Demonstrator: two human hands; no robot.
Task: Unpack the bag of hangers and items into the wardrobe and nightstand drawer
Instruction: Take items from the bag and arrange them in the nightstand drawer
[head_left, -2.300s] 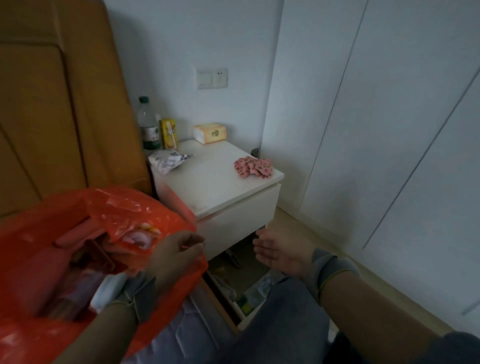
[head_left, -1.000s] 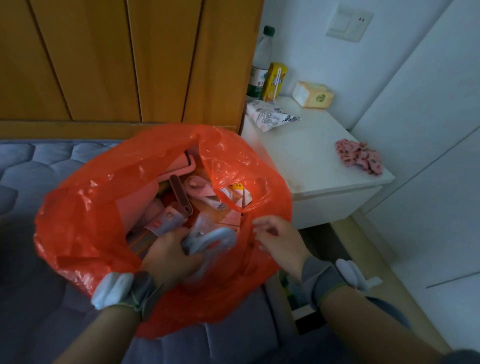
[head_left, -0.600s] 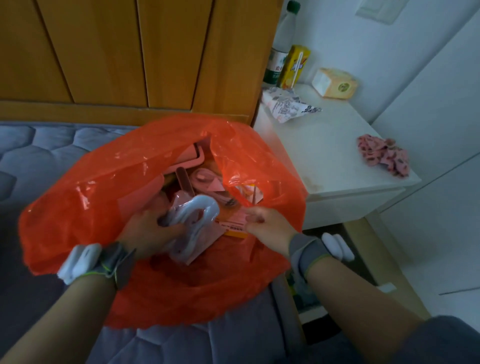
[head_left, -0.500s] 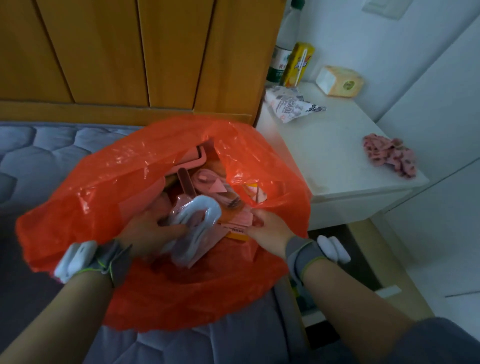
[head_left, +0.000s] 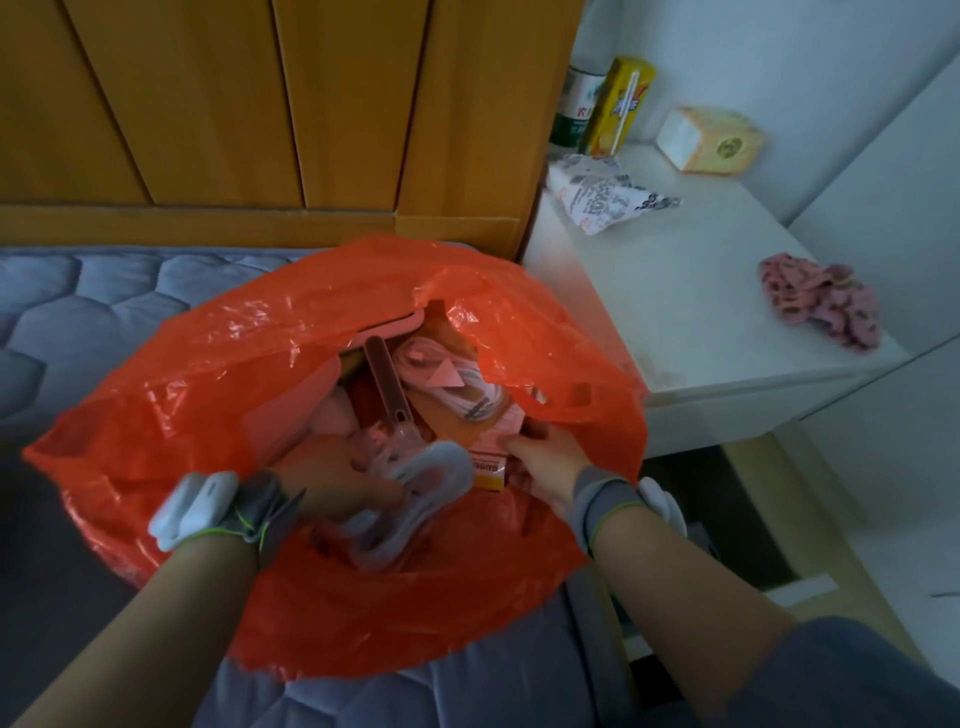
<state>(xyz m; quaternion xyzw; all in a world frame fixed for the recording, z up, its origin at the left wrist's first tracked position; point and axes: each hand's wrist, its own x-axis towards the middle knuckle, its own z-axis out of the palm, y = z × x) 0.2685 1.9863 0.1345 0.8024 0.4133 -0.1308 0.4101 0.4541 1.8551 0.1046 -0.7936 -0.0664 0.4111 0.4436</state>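
An open orange plastic bag (head_left: 260, 374) lies on the bed, full of pink items, a brown handle (head_left: 387, 384) and packaged white hangers (head_left: 467, 384). My left hand (head_left: 332, 483) is inside the bag, shut on a bundle of pale hangers (head_left: 415, 493). My right hand (head_left: 545, 462) reaches in from the right and grips a flat orange-and-pink packet (head_left: 493, 457). The white nightstand (head_left: 675, 312) stands to the right of the bag. Below its top, the open drawer (head_left: 727, 519) shows as a dark gap. White wardrobe doors (head_left: 909, 182) stand at far right.
On the nightstand lie a pink pile of small pieces (head_left: 826, 301), a crumpled printed wrapper (head_left: 602, 195), a tissue box (head_left: 711, 140), a yellow carton (head_left: 618, 104) and a bottle (head_left: 574, 109). A wooden headboard (head_left: 260, 104) rises behind the grey quilted mattress (head_left: 93, 301).
My view swung from the nightstand down to the bag. Both hands went into the bag; my left hand took hold of the pale hangers and my right hand closed on the packet.
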